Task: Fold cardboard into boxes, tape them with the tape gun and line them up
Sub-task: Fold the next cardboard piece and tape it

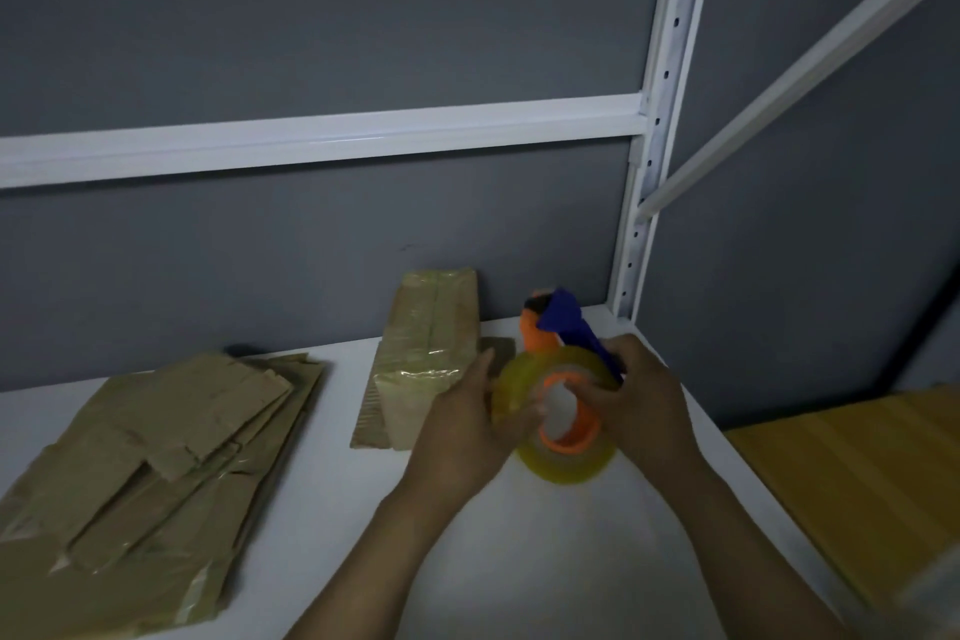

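Both hands hold the tape gun (563,327) just above the white surface (519,561), right of centre. The left hand (467,424) curls round the edge of its yellowish tape roll (566,463). The right hand (636,405) grips the blue handle, fingers by the orange hub. To the left lies a pile of flattened cardboard (156,457). Beyond the hands a taped box (426,348) stands against the grey wall (311,16), beside a white rack upright (660,120).

A white shelf (332,494) meets a grey wall (311,16), beside a slotted white upright (661,88) and a yellow surface (857,473).
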`<state>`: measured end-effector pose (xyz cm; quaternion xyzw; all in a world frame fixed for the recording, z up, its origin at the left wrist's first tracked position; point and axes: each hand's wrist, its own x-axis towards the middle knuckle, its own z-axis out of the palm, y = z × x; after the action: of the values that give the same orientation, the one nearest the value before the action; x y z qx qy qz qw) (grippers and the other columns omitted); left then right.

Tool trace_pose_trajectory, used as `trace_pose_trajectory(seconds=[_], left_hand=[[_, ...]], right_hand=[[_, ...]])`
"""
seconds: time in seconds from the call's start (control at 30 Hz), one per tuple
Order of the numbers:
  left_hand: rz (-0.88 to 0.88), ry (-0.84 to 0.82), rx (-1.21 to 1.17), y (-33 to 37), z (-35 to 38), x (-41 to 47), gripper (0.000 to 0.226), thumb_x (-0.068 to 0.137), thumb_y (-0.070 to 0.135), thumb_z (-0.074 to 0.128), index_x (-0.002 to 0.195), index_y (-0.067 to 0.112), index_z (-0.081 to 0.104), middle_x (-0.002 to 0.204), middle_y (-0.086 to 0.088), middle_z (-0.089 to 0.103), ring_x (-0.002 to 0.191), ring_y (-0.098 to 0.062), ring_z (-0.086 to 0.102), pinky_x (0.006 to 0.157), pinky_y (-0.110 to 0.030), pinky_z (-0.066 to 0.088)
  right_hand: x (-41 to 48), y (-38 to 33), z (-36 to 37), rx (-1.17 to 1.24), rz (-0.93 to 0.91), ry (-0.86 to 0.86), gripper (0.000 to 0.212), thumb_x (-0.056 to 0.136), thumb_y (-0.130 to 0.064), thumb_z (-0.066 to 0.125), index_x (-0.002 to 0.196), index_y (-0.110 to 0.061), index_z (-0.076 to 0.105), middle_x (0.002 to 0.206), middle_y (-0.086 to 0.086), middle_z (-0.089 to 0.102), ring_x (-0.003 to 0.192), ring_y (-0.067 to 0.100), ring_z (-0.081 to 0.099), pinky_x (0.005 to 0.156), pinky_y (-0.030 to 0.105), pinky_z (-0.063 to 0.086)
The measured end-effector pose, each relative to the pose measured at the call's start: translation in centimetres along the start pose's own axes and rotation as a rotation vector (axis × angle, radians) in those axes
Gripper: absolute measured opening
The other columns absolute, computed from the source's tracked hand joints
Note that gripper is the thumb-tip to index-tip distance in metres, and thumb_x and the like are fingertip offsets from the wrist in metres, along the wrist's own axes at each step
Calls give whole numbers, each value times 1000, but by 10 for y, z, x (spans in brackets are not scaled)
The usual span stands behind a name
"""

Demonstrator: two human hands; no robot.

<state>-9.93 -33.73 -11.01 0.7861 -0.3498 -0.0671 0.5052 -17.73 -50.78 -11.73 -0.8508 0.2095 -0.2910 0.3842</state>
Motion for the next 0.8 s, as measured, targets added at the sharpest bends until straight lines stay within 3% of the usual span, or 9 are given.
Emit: trace_pose_trajectory(seconds=[0.1, 0.2, 0.27, 0.33, 0.43, 0.5, 0.6, 0.8], left_hand=[[-30, 40, -150, 5, -5, -2, 40, 83, 20, 74, 118, 33, 57, 92, 18, 66, 83, 8, 63, 62, -11, 50], [-50, 48, -352, -2, -9, -5, 47, 76, 14, 78, 111, 37, 55, 101, 15, 70, 94, -2, 67, 73, -19, 54], [-53, 78, -410, 4, -11, -9, 36, 79, 21, 72, 111, 30, 58, 104, 8, 70, 97, -9, 67, 75, -19, 53], [-112, 183, -350, 17, -18, -10, 12, 91, 33, 58, 101, 30, 65, 96, 13, 71, 91, -3, 65, 72, -11, 48], [-321, 163, -482, 29, -34, 1, 45, 93, 58, 41, 94, 24, 71, 89, 7, 75, 81, -8, 66, 73, -24, 47], [-422, 100, -625, 36, -42, 6, 39, 93, 48, 52, 89, 14, 71, 84, -4, 73, 64, -10, 61, 62, -25, 43], [-448, 146, -717, 36, -49, 9, 22, 91, 16, 63, 71, 10, 66, 66, -4, 63, 49, -7, 50, 47, -19, 40], [-468, 156, -659, 27, -49, 4, 27, 93, 14, 61, 66, 12, 59, 55, -2, 53, 48, -9, 45, 51, -22, 37]], right_hand=[[6, -18, -11, 254, -14, -127, 49, 71, -27, 83, 103, -34, 46, 101, -19, 55, 91, 1, 57, 68, 17, 49], [14, -20, -17, 452, -51, -358, 64, 70, -23, 79, 117, -42, 41, 115, -9, 56, 96, 4, 61, 73, 19, 53], [15, -20, -16, 437, -113, -378, 72, 70, -20, 81, 122, -48, 40, 112, -3, 61, 94, 8, 64, 73, 21, 53], [15, -20, -14, 434, -149, -354, 73, 65, -23, 82, 124, -44, 45, 109, -11, 63, 96, 7, 64, 74, 22, 53], [13, -22, -12, 342, -220, -362, 75, 63, -28, 84, 128, -39, 48, 115, -25, 58, 106, 1, 58, 80, 18, 52], [13, -25, -12, 295, -258, -363, 75, 65, -27, 85, 128, -38, 48, 116, -29, 56, 108, -3, 56, 82, 15, 50], [13, -28, -14, 238, -314, -357, 75, 67, -21, 87, 126, -43, 48, 118, -29, 56, 109, -3, 55, 85, 15, 50], [14, -28, -10, 74, -378, -366, 75, 63, -38, 84, 122, -58, 42, 124, -27, 52, 112, -4, 51, 88, 20, 50]])
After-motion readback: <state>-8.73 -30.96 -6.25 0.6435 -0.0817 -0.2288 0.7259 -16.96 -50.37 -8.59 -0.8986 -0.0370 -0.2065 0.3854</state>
